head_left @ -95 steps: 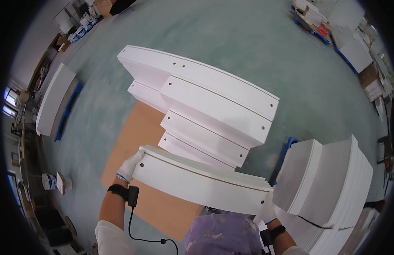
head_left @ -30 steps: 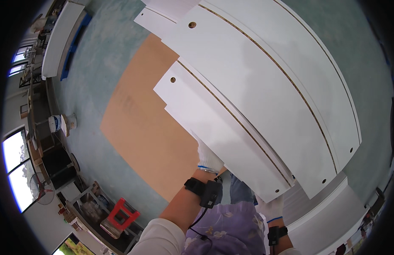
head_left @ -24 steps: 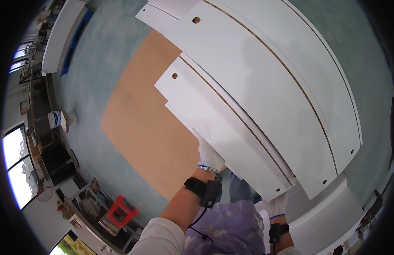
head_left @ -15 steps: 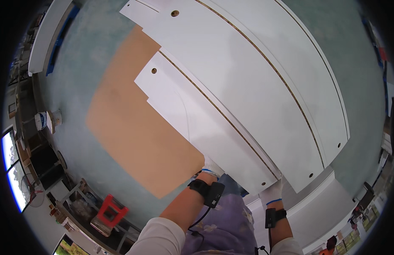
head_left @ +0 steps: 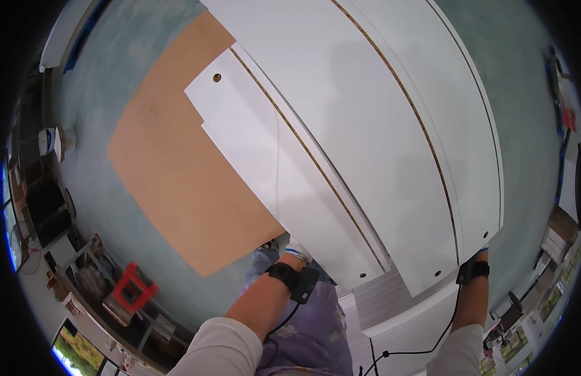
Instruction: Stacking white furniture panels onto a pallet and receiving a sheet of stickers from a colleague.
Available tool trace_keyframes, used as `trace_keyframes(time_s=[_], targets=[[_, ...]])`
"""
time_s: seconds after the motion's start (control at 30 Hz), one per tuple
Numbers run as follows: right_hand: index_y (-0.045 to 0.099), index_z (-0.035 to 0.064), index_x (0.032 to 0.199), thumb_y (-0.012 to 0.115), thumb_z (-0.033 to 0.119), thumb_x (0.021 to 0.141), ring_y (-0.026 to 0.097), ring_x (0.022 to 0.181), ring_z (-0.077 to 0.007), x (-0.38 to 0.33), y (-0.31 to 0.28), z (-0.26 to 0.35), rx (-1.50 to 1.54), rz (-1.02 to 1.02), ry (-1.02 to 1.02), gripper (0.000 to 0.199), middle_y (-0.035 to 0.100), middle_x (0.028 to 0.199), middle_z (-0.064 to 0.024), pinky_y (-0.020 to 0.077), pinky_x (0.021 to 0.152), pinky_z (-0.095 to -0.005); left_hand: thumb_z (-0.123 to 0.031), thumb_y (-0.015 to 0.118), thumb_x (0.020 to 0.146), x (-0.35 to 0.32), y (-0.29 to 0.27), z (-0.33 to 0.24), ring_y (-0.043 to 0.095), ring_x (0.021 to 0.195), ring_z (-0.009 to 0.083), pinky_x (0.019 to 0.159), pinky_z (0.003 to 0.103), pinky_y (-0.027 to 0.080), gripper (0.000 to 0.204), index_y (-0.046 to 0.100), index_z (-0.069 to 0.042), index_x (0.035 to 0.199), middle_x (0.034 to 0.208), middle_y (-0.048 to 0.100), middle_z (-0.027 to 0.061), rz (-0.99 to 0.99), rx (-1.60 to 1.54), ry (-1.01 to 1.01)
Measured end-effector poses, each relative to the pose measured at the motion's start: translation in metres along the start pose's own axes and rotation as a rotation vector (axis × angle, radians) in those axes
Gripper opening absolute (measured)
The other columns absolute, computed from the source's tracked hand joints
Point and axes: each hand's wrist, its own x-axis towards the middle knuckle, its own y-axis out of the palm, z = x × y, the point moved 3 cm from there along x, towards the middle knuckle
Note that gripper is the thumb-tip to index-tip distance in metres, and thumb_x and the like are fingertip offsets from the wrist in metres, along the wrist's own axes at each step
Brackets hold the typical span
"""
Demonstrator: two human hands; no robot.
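Observation:
Against the near left edge of a long white grooved panel (head_left: 253, 135) is my left hand (head_left: 296, 246) in a white glove; its fingers are hidden at the edge. My right hand (head_left: 483, 252) is at the near right corner of the wider white panels (head_left: 365, 119), mostly covered by them, with only the glove's blue-edged cuff showing. Each panel has a narrow groove exposing brown chipboard, and round holes sit near the ends. A narrow gap runs between the left panel and its wider neighbour.
A large brown board (head_left: 165, 156) lies under and left of the panels. White pieces (head_left: 403, 313) stand close by at the lower right. A red plastic stool (head_left: 135, 288) is at the lower left, and a bucket (head_left: 66, 138) stands farther left. Cables hang from both wrists.
My right hand has moved right, from the left panel's near corner to the wider panels' near right corner. My left hand stays at the left panel's edge. The view has shifted.

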Motion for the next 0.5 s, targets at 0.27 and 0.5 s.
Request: trace_keyframes(time_s=[0.27, 0.5], targets=[[0.051, 0.005, 0.126, 0.043, 0.032, 0.097, 0.055, 0.113, -0.0274, 0.015, -0.039, -0.004, 0.259, -0.085, 0.145, 0.04, 0.057, 0.122, -0.0121, 0.0486, 0.092, -0.0404, -0.035, 0.035, 0.098, 0.001, 0.01, -0.033, 0.048, 0.122, 0.0273, 0.1, 0.043, 0.041, 0.045, 0.045, -0.011, 0.135, 0.134, 0.051, 0.0116, 0.093, 0.09, 0.043], [0.05, 0.0047, 0.127, 0.043, 0.031, 0.098, 0.053, 0.116, -0.0282, 0.013, -0.054, -0.009, 0.476, -0.164, 0.252, 0.04, 0.056, 0.124, -0.0127, 0.0477, 0.093, -0.0407, -0.035, 0.035, 0.098, -0.004, 0.017, -0.06, 0.048, 0.122, 0.0271, 0.099, 0.043, 0.041, 0.045, 0.045, -0.01, 0.134, 0.134, 0.051, 0.0114, 0.052, 0.452, 0.069]])
